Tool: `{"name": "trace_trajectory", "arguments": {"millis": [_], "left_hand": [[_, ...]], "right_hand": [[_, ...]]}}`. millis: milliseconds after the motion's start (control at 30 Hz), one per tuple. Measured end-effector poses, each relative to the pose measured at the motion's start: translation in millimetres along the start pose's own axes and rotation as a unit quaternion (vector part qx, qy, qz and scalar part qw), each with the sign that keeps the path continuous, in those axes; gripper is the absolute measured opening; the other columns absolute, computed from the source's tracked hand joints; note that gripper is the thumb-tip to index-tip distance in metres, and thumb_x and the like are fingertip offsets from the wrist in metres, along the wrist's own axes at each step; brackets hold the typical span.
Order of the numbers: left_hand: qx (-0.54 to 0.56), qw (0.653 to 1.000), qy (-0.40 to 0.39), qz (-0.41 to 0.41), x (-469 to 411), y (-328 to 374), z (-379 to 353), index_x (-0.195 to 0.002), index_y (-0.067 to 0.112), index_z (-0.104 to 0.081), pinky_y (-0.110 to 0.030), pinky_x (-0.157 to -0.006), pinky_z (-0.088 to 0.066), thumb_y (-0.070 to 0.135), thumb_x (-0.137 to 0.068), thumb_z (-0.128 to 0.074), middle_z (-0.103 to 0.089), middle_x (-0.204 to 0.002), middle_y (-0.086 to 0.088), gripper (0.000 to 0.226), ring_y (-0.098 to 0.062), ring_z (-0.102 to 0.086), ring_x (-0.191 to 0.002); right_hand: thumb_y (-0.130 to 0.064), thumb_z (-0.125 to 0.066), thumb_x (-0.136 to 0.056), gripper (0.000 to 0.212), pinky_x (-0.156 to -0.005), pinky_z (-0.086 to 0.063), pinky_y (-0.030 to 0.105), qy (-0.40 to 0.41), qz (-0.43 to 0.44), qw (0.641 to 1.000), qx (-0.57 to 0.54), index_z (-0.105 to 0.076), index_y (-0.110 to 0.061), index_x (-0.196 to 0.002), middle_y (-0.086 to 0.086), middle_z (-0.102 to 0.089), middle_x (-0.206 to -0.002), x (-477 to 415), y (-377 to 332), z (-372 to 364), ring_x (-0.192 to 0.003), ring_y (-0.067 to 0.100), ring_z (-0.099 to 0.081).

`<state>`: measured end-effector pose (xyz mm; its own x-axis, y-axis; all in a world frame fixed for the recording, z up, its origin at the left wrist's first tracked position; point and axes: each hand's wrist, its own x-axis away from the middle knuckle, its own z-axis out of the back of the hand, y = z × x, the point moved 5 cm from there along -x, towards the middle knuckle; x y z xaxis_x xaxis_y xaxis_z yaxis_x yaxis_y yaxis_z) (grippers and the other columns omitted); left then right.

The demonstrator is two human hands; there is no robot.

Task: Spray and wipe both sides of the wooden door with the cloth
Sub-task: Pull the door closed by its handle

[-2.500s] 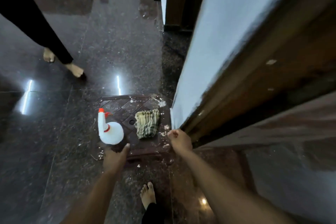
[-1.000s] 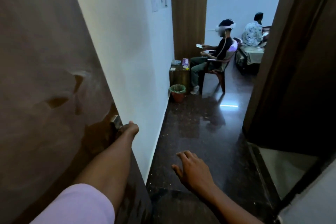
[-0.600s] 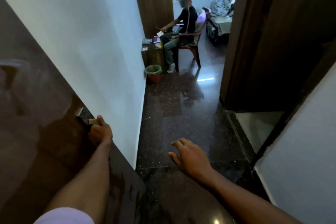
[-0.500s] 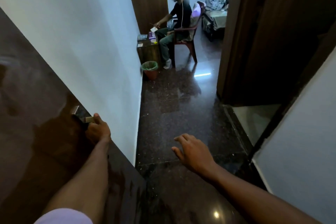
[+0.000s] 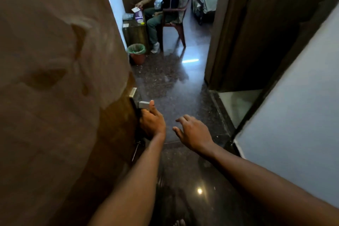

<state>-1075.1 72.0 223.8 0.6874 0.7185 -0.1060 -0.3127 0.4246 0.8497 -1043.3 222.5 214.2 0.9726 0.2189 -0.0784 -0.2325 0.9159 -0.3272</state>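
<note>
View from the person's head, looking down a narrow hallway. A large brown wooden door (image 5: 55, 79) fills the left side, its face covered by a pale, hazy film broken by darker patches. The left hand (image 5: 152, 122) grips the silver metal lever handle (image 5: 144, 104) at the door's edge, with the fingers curled round it and the thumb lying along the top. The right hand (image 5: 192, 134) hovers just beside it over the dark polished stone floor (image 5: 174, 88), fingers spread and relaxed, holding nothing.

Neither cloth nor spray bottle is in view. The step in hand seems to be swinging the door by its handle to get at one face, not spraying or wiping. The next move would call for fetching the bottle and cloth.

Further along, a person sits on a brown plastic chair (image 5: 174, 22) near a green-lined waste bin (image 5: 136, 51). No brand or writing can be read; a small white card (image 5: 135, 9) in the seated person's hand is too small to make out.
</note>
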Motion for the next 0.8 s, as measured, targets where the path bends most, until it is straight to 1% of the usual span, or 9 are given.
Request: {"name": "trace_trajectory", "arguments": {"millis": [167,267,367,500,667,733,800], "left_hand": [[-0.016,0.996,-0.049,-0.066,83,19,-19,-0.098,0.0,-0.059,-0.043,-0.066,-0.045,0.046,-0.095,-0.04,-0.066,-0.097,-0.028,0.05,-0.045,-0.063,-0.087],[-0.019,0.992,-0.076,-0.102,134,29,-24,-0.099,-0.001,-0.056,-0.042,-0.067,-0.043,0.044,-0.096,-0.037,-0.065,-0.097,-0.029,0.049,-0.045,-0.062,-0.088],[-0.009,0.986,-0.11,-0.123,180,37,-25,-0.099,-0.002,-0.055,-0.037,-0.067,-0.039,0.038,-0.098,-0.038,-0.064,-0.1,-0.028,0.043,-0.043,-0.061,-0.091],[-0.003,0.978,-0.154,-0.141,240,46,-23,-0.104,0.0,-0.054,-0.033,-0.073,-0.038,0.038,-0.099,-0.035,-0.064,-0.106,-0.024,0.043,-0.04,-0.06,-0.098],[0.007,0.967,-0.204,-0.155,311,52,-20,-0.104,0.003,-0.053,-0.036,-0.077,-0.043,0.038,-0.099,-0.034,-0.064,-0.105,-0.021,0.04,-0.037,-0.06,-0.099],[0.013,0.961,-0.22,-0.169,337,53,-17,-0.104,0.003,-0.054,-0.034,-0.074,-0.042,0.037,-0.099,-0.036,-0.064,-0.104,-0.02,0.039,-0.036,-0.061,-0.096],[0.02,0.957,-0.232,-0.172,359,54,-14,-0.1,0.003,-0.054,-0.031,-0.07,-0.039,0.037,-0.099,-0.037,-0.064,-0.099,-0.019,0.038,-0.034,-0.062,-0.092]], "right_hand": [[-0.047,-0.052,-0.097,0.039,-0.087,-0.049,0.034,0.039,-0.049,0.998,-0.002,-0.058,-0.022,-0.127,-0.002,-0.061,-0.122,63,51,33,-0.109,0.018,-0.06],[-0.046,-0.052,-0.097,0.039,-0.087,-0.049,0.035,0.039,-0.078,0.996,0.002,-0.057,-0.023,-0.128,-0.002,-0.06,-0.123,117,84,42,-0.11,0.019,-0.059],[-0.046,-0.051,-0.098,0.04,-0.086,-0.048,0.037,0.031,-0.099,0.995,-0.003,-0.056,-0.022,-0.129,0.0,-0.059,-0.124,166,113,48,-0.11,0.021,-0.059],[-0.045,-0.052,-0.097,0.041,-0.087,-0.048,0.037,0.031,-0.123,0.992,-0.023,-0.057,-0.02,-0.129,0.002,-0.059,-0.125,227,143,56,-0.111,0.024,-0.058],[-0.045,-0.054,-0.095,0.038,-0.088,-0.05,0.04,0.04,-0.15,0.987,-0.032,-0.059,-0.02,-0.123,0.004,-0.06,-0.121,287,162,65,-0.109,0.027,-0.059],[-0.044,-0.053,-0.095,0.037,-0.088,-0.05,0.04,0.046,-0.164,0.985,-0.035,-0.059,-0.019,-0.123,0.004,-0.06,-0.121,307,167,71,-0.108,0.026,-0.059],[-0.043,-0.052,-0.096,0.037,-0.089,-0.05,0.041,0.053,-0.176,0.983,-0.032,-0.059,-0.018,-0.122,0.005,-0.059,-0.121,324,171,78,-0.109,0.026,-0.058]]}}
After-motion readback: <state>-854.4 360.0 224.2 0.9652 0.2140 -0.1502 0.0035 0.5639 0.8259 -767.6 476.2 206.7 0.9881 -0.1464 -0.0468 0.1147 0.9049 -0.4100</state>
